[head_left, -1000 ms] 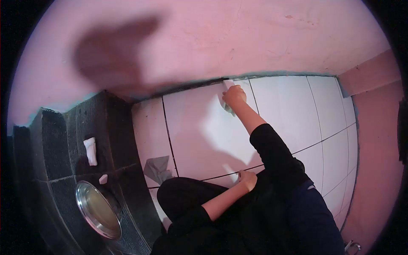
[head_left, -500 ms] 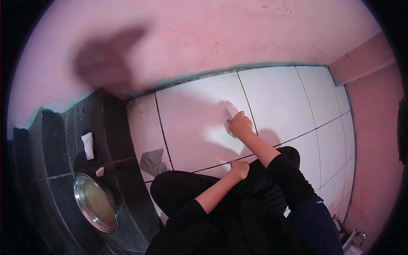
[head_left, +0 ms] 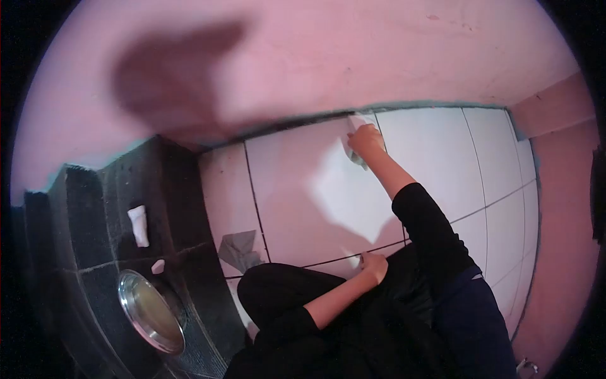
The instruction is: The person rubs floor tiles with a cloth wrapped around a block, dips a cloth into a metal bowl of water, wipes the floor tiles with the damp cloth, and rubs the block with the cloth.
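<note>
Near the foot of the pink wall, my right hand (head_left: 366, 140) is closed on a pale, flat-edged block (head_left: 361, 119), with something pale and greenish showing beneath the fingers. The block lies against the white floor tiles (head_left: 429, 151). My left hand (head_left: 374, 267) is closed at the front of my lap, its fingertips close to the tiles; whether it holds anything is hidden. A crumpled grey cloth (head_left: 241, 249) lies on the floor beside my knee.
Dark tiled steps (head_left: 183, 202) rise at the left. On them are a metal bowl of cloudy liquid (head_left: 151, 311), a rolled white piece (head_left: 138, 226) and a small pinkish piece (head_left: 158, 266). The pink wall (head_left: 353, 57) runs behind the floor.
My right hand first drew back from the wall with the block, then moved out again to the wall's foot. My left hand stays closed near my lap. The view has shifted slightly.
</note>
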The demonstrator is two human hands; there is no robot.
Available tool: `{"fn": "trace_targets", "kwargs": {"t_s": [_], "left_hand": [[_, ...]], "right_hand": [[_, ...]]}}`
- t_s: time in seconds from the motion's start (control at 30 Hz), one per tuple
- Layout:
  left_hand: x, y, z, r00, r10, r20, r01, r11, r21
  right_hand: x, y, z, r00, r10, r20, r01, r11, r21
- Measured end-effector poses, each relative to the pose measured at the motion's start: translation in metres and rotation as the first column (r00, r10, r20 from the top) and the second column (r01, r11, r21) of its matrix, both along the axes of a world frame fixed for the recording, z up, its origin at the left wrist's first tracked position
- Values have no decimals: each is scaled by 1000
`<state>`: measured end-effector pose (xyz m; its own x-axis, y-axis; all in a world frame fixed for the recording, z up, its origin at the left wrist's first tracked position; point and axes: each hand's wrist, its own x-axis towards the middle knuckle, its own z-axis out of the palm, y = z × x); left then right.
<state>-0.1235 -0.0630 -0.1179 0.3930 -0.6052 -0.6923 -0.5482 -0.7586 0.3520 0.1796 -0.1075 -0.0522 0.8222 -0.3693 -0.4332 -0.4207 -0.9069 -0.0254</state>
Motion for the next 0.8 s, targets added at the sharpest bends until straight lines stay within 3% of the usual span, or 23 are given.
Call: {"fn": "trace_targets", "kwargs": {"t_s": [0.1, 0.2, 0.3, 0.37, 0.5, 0.6, 0.67, 0.8], "left_hand": [[2, 7, 8, 997, 72, -1, -72, 993, -97], [6, 12, 13, 999, 27, 32, -23, 992, -128], [2, 15, 10, 996, 70, 62, -58, 983, -175], [8, 15, 15, 1000, 26, 1, -26, 983, -179], [6, 14, 8, 999, 45, -12, -46, 988, -147], [9, 15, 7, 997, 64, -32, -68, 988, -142], [4, 15, 10, 994, 76, -74, -86, 985, -147], [8, 9, 17, 999, 46, -1, -46, 994, -103]], "right_hand": [[-4, -2, -1, 999, 27, 44, -27, 1000, 2], [-27, -6, -18, 991, 64, 116, -63, 998, -10], [-74, -6, -8, 997, -28, 66, 23, 997, 69], [-111, -10, -5, 993, 66, 96, -66, 998, -8], [-157, -13, 4, 994, -110, -4, 110, 990, 88], [-158, -11, 5, 986, -154, -62, 162, 975, 150], [-144, -9, -2, 997, -77, 14, 76, 993, 86], [-92, -13, 2, 996, -84, -6, 85, 992, 90]]}}
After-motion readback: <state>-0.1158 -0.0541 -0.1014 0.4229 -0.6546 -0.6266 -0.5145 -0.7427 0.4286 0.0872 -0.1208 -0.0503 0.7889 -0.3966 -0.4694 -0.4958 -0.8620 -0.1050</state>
